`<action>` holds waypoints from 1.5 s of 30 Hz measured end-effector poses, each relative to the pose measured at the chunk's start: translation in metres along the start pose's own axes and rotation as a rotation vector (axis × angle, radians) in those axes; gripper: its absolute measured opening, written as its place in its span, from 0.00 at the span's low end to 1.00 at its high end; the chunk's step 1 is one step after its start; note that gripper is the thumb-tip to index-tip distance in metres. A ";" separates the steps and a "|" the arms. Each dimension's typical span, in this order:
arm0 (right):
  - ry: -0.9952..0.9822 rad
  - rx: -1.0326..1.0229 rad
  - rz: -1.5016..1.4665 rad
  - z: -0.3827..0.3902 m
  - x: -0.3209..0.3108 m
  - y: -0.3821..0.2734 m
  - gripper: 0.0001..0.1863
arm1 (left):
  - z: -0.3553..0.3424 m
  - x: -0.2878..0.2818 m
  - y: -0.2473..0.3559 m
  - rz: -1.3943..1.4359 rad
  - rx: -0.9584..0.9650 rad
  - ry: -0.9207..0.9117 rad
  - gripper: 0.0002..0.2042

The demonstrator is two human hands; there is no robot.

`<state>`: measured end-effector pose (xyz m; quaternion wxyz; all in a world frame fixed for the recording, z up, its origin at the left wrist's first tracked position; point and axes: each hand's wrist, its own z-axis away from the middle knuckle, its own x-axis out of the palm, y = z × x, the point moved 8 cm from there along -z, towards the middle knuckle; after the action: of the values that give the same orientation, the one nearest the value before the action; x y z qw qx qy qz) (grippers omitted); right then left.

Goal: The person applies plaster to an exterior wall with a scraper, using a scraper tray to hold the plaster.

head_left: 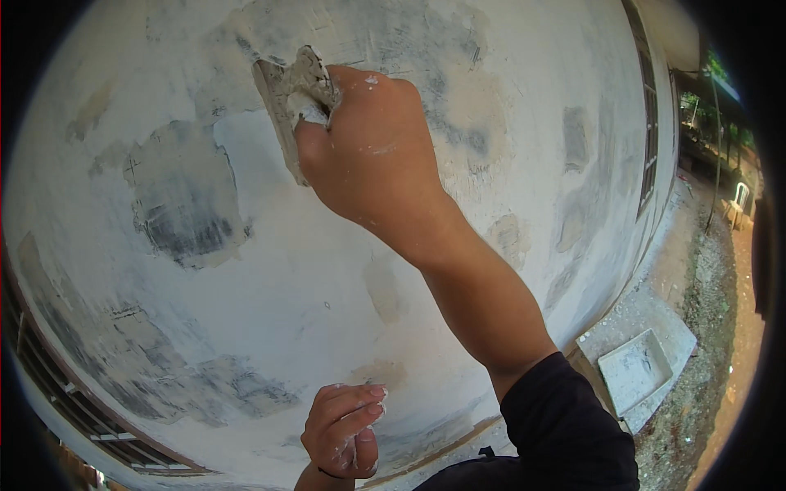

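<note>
right hand (pixel 372 147): arm stretched up, fist clamped on trowel (pixel 282 102), blade on wall (pixel 311 295) | left hand (pixel 344 430): low, fingers curled, holding nothing

Soft, even daylight fills the frame, brightest on the pale wall (pixel 327 278) at centre and lower left, with no hard shadows or glare. The fisheye lens bulges the wall into a dome and bends the window frames (pixel 651 123) at upper right. Black vignette rings every corner. Focus is fairly sharp at centre; the ground and greenery at far right look soft and smeared.
</note>
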<state>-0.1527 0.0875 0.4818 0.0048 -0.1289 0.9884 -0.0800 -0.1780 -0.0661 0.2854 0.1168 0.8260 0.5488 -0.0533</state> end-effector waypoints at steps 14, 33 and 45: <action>0.035 0.472 0.032 -0.016 -0.074 0.158 0.13 | -0.017 0.047 -0.009 0.084 0.022 -0.075 0.13; 0.107 -0.055 0.457 -0.033 0.052 -0.021 0.05 | 0.007 -0.008 -0.010 0.011 -0.020 -0.037 0.11; -0.124 0.082 -0.051 -0.055 0.028 -0.032 0.05 | 0.010 -0.008 -0.006 -0.018 0.025 -0.065 0.10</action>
<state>-0.1727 0.0582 0.5419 0.0695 -0.1584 0.9785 -0.1123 -0.1860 -0.0737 0.2766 0.1237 0.8203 0.5514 -0.0881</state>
